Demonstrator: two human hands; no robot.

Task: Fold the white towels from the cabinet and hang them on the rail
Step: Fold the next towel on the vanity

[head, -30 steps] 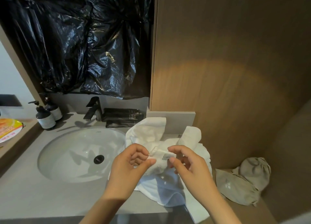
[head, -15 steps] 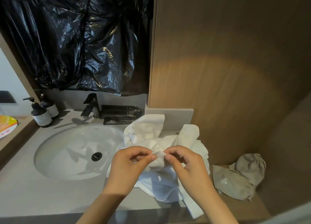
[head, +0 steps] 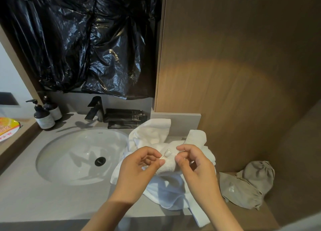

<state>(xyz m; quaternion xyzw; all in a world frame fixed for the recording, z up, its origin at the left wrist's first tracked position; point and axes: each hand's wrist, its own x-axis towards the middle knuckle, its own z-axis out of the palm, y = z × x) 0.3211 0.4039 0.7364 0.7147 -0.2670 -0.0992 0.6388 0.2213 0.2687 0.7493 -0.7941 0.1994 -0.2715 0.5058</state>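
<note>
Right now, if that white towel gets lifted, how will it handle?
Probably floppy: the white towel lies crumpled in folds, so it would drape from the left hand and right hand pinching it. One end hangs over the counter edge; a push might slide it off.

Tally at the basin
Two hands, two pump bottles far left, one tap, one grey cloth right; white towels uncountable.

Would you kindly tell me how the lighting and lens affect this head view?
Head view: a warm pool of light on the wooden panel, glare on the black plastic sheet, soft shadows in the sink, wide-angle bowing towards the edges, and the white towel partly washed out.
</note>
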